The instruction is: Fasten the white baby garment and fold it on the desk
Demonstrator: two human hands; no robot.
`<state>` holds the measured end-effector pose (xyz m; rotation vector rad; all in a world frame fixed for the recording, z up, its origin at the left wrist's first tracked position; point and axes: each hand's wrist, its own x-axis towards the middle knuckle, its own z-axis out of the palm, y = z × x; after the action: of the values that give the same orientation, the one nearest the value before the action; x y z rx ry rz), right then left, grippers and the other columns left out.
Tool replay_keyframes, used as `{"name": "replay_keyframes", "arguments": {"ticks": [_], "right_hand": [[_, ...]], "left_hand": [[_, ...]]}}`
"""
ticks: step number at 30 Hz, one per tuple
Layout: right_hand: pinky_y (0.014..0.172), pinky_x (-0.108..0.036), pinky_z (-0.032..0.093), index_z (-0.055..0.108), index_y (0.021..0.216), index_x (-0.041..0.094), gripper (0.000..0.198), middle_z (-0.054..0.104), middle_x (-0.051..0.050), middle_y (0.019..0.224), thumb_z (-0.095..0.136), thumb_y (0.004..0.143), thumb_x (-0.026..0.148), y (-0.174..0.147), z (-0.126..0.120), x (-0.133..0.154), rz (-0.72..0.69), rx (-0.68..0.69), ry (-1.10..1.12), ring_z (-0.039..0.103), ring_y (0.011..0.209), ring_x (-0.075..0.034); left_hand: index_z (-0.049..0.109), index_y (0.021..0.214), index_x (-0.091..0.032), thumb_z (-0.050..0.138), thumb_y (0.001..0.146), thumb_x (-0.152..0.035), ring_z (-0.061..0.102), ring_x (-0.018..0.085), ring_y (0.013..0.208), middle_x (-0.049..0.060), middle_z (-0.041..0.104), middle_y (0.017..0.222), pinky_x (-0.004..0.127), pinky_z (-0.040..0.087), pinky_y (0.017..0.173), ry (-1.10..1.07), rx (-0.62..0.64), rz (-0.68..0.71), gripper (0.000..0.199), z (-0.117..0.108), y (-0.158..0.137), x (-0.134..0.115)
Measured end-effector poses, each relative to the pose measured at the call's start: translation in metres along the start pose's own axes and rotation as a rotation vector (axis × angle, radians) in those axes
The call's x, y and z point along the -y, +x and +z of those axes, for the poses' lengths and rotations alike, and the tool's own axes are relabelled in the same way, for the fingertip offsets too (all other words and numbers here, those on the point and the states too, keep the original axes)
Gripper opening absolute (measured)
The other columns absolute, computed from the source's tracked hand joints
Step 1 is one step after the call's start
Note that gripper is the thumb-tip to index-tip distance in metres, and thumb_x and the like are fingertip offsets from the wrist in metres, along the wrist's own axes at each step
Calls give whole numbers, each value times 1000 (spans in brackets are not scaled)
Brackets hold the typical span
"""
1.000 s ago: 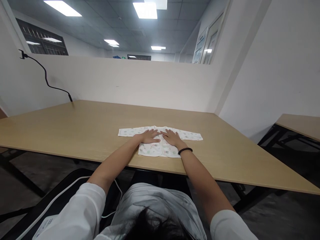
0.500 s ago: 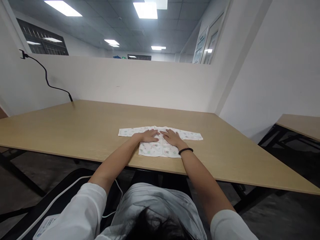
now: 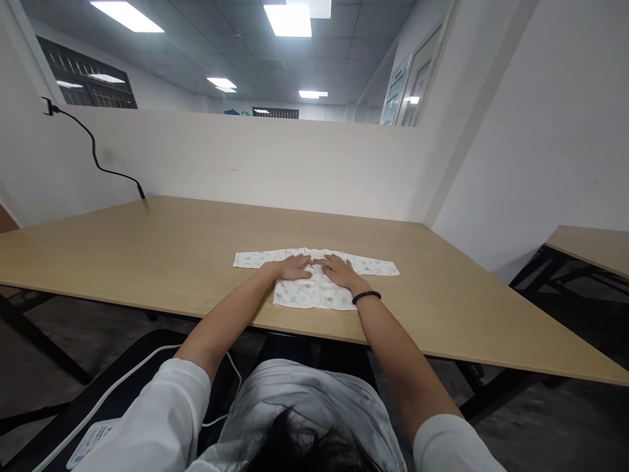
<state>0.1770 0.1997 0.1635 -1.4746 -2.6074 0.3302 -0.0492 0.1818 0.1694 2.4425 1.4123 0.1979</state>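
Note:
A small white baby shirt [image 3: 298, 294] with a coloured print lies spread on the wooden table [image 3: 196, 226], its two long sleeves stretched out left and right. On the left half of its chest my left hand [image 3: 295, 267] rests flat, fingers extended. My right hand [image 3: 337, 269] lies on the right half in the same way, with a dark bead bracelet [image 3: 366, 296] at the wrist. The fingertips of both hands nearly meet at the middle of the shirt. Parts of the shirt's front are hidden under my hands. Neither hand grips the cloth.
A white partition [image 3: 275, 164] rises behind the table. A black flexible-arm holder [image 3: 95, 154] stands at the back left corner. Another table [image 3: 590, 246] is on the right. A white cable [image 3: 118, 387] runs over a black seat beside my left side.
Both hands stay flat on the shirt in almost the same place. The whole view has shifted very slightly.

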Motion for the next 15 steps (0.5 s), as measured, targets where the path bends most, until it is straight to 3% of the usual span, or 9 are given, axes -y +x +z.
{"name": "replay_keyframes", "arguments": {"ticks": [6,11,15], "right_hand": [[118,-61,10,26,157,37,53,29,-4,162,29,104,40,0,2,-2,-17,-33,5,16,151,-26],[118,-62,8,37,153,37,50,30,-4,162,26,105,43,0,4,0,10,-20,-16,15,152,-26],[119,-61,12,37,153,31,52,30,-6,162,28,104,45,0,5,-2,66,-96,-22,18,151,-26]], "left_hand": [[20,157,-16,41,87,-67,22,33,150,14,30,161,44,24,119,41,-15,-50,89,2,-6,-6],[21,158,-21,34,91,-66,14,30,153,9,21,165,44,13,122,93,33,5,82,3,-3,-5],[23,158,-20,30,91,-70,11,29,153,9,19,165,45,11,123,130,33,9,84,4,-1,-1]]}}
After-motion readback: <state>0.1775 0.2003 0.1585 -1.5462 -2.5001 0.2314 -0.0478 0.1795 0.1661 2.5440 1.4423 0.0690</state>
